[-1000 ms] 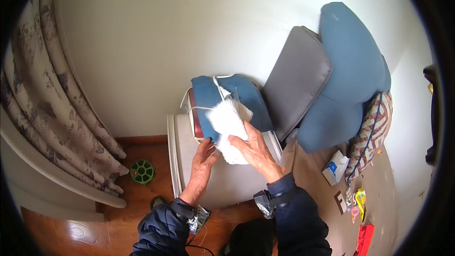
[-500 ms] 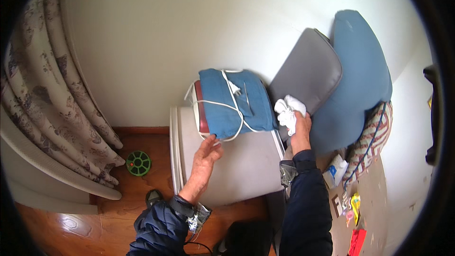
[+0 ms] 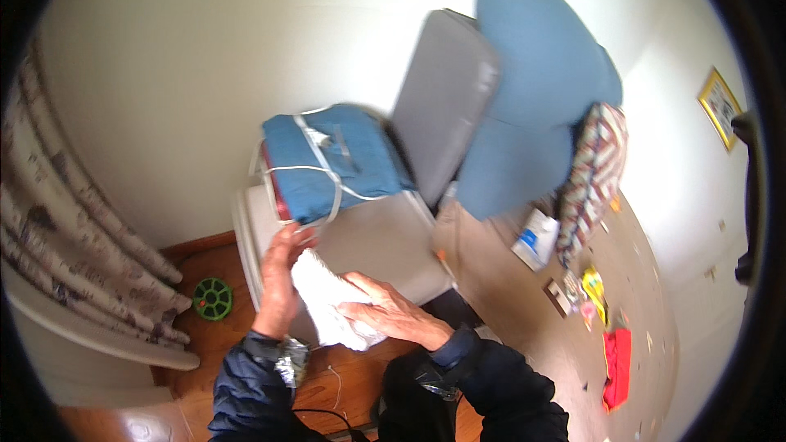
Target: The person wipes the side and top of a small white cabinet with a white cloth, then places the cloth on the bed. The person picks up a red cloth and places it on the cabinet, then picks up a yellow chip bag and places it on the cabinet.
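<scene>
So the white cloth is right between the fingers of both hands, up off the pale stand. The right hand has its fingers gripping the cloth from the right side. The left hand is at the cloth's left edge with its fingers pointing up and slightly bent (can't tell whether they're actually pinching it, or just resting beside it).

Just beyond the left fingertips there's a blue fabric bundle sitting on the stand, with a white cord looped over it. Farther out past the right fingers you get a grey cushion leaning at a tilt, then a big blue cushion beside it, and a zigzag-patterned cushion farther right.

Well off to the right of the right fingers, a white-and-blue packet, a yellow wrapper and a red packet lie on a beige surface. Left of the left fingers and a bit lower, a green spoked disc is on the wooden floor, near the floral curtain.
</scene>
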`<action>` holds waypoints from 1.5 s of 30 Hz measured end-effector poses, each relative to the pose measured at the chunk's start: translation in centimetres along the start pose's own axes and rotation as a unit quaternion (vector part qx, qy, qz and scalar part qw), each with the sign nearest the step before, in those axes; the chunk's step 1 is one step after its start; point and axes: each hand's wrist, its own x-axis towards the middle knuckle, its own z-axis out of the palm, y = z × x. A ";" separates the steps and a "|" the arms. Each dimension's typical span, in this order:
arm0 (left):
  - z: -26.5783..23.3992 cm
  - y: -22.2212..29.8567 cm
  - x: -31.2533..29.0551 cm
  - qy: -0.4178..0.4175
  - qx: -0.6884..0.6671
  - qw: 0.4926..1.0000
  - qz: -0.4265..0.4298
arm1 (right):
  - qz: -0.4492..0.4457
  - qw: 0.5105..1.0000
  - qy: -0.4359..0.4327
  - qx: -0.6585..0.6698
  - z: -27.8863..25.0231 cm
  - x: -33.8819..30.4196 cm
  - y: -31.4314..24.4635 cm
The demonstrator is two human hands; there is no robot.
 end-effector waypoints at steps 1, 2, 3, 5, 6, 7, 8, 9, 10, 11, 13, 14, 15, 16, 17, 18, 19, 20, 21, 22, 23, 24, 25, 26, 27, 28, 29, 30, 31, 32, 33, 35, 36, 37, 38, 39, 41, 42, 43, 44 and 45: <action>0.0 0.0 -0.2 0.015 0.026 1.000 -0.006 | 0.056 0.996 0.026 0.069 -0.4 -1.0 -0.1; 0.0 0.0 -0.2 0.010 0.027 1.000 -0.008 | 0.093 0.985 0.057 0.136 -0.8 -1.9 0.0; -0.2 0.2 -0.3 0.007 0.029 1.000 -0.007 | 0.126 0.967 0.084 0.204 -1.0 -2.6 0.2; -0.6 0.4 -0.2 0.010 0.038 0.999 -0.022 | 0.088 0.956 0.178 0.214 -1.3 -4.3 0.6; -0.8 0.4 -0.3 0.009 0.045 0.999 -0.010 | 0.086 0.947 0.213 0.223 -1.7 -5.5 0.8; -1.2 0.4 -0.2 0.002 0.048 0.999 -0.006 | 0.084 0.938 0.250 0.226 -2.1 -6.8 1.0; -1.6 0.3 -0.2 -0.005 0.037 0.999 0.000 | 0.064 0.930 0.271 0.242 -2.8 -8.2 1.2; -1.9 0.1 -0.1 -0.003 0.033 0.999 -0.006 | 0.090 0.913 0.298 0.262 -3.4 -9.8 1.4; -2.3 0.0 0.1 -0.002 0.042 0.999 -0.002 | 0.098 0.899 0.324 0.280 -3.8 -11.3 1.6; -2.6 -0.1 0.2 0.000 0.039 0.999 -0.007 | 0.092 0.885 0.341 0.303 -4.2 -12.9 1.8; -3.0 -0.4 0.5 -0.020 0.040 0.999 0.010 | 0.162 0.889 0.346 0.253 -4.7 -16.3 1.9; -3.2 -0.6 0.6 -0.017 0.048 0.999 0.006 | 0.188 0.887 0.349 0.236 -4.5 -18.0 2.0; -3.4 -0.7 0.7 -0.027 0.050 0.998 0.008 | 0.223 0.880 0.353 0.227 -4.3 -19.8 2.1; -3.4 -0.9 0.9 -0.027 0.058 0.998 0.007 | 0.238 0.878 0.355 0.217 -4.3 -21.6 2.2; -3.5 -0.9 1.1 -0.019 0.064 0.998 -0.002 | 0.212 0.878 0.383 0.194 -4.0 -23.6 2.1; -3.6 -1.1 1.1 -0.026 0.062 0.998 0.003 | 0.206 0.870 0.412 0.178 -3.7 -25.5 2.0; -3.7 -1.1 1.1 -0.028 0.064 0.997 0.011 | 0.200 0.860 0.438 0.169 -3.5 -27.2 1.9; -3.8 -1.1 1.0 -0.034 0.074 0.997 0.020 | 0.203 0.850 0.470 0.123 -3.6 -28.9 1.8; -3.9 -1.1 0.9 -0.040 0.083 0.995 0.031 | 0.203 0.830 0.506 0.114 -3.7 -30.6 1.7; -4.0 -1.0 0.7 -0.050 0.095 0.993 0.043 | 0.197 0.812 0.539 0.107 -3.9 -32.1 1.6; -4.0 -0.9 0.4 -0.044 0.110 0.992 0.048 | 0.205 0.787 0.573 0.101 -4.2 -33.7 1.5; -3.9 -0.7 0.0 -0.041 0.119 0.991 0.050 | 0.193 0.773 0.600 0.074 -4.7 -35.4 1.3; -3.7 -0.3 -0.5 -0.030 0.129 0.990 0.055 | 0.176 0.760 0.623 0.061 -5.4 -37.1 1.2; -3.3 0.0 -1.1 -0.039 0.126 0.989 0.060 | 0.171 0.743 0.645 0.056 -6.2 -38.9 1.1; -2.9 0.5 -1.8 -0.040 0.124 0.989 0.065 | 0.150 0.732 0.662 0.053 -7.1 -40.7 1.1; -2.2 1.0 -2.6 -0.020 0.128 0.990 0.060 | 0.138 0.729 0.668 0.059 -8.0 -42.4 1.2; -1.6 1.7 -3.5 -0.051 0.129 0.988 0.073 | 0.110 0.733 0.668 0.068 -9.1 -44.1 1.4; -0.8 2.3 -4.6 -0.063 0.136 0.986 0.077 | 0.064 0.745 0.660 0.075 -10.1 -45.7 1.8; -0.1 2.9 -5.8 -0.065 0.146 0.984 0.075 | 0.069 0.725 0.683 0.060 -11.3 -47.2 2.4; 0.5 3.8 -7.1 -0.074 0.163 0.981 0.082 | 0.057 0.711 0.699 0.044 -12.5 -48.5 3.2; 0.9 4.7 -8.5 -0.076 0.180 0.978 0.074 | 0.040 0.699 0.713 0.047 -13.2 -50.0 3.9; 1.3 6.2 -10.8 -0.108 0.191 0.972 0.081 | 0.211 0.658 0.692 -0.208 -14.4 -53.6 4.7; 1.1 6.8 -11.8 -0.115 0.225 0.962 0.104 | 0.292 0.610 0.667 -0.312 -14.7 -54.8 5.4; 0.6 7.3 -12.6 -0.099 0.247 0.960 0.086 | 0.294 0.595 0.669 -0.334 -14.8 -55.7 6.1; -0.1 7.7 -13.4 -0.090 0.260 0.958 0.078 | 0.299 0.571 0.681 -0.348 -14.9 -56.2 6.8; -1.0 8.0 -14.1 -0.084 0.274 0.956 0.068 | 0.323 0.545 0.691 -0.348 -14.8 -56.8 7.3; -3.2 7.8 -15.5 -0.066 0.317 0.945 0.051 | 0.302 0.549 0.692 -0.358 -14.2 -57.2 8.2; -4.4 7.6 -16.0 -0.075 0.326 0.942 0.034 | 0.309 0.548 0.690 -0.358 -14.0 -57.2 8.6; -5.5 7.4 -16.6 -0.084 0.336 0.938 0.017 | 0.306 0.543 0.692 -0.364 -13.8 -57.1 8.9; -6.4 6.5 -17.1 -0.099 0.342 0.933 0.042 | 0.291 0.537 0.699 -0.372 -13.5 -57.1 9.2; -7.1 5.6 -17.3 -0.115 0.347 0.929 0.066 | 0.297 0.541 0.703 -0.354 -13.3 -57.0 9.4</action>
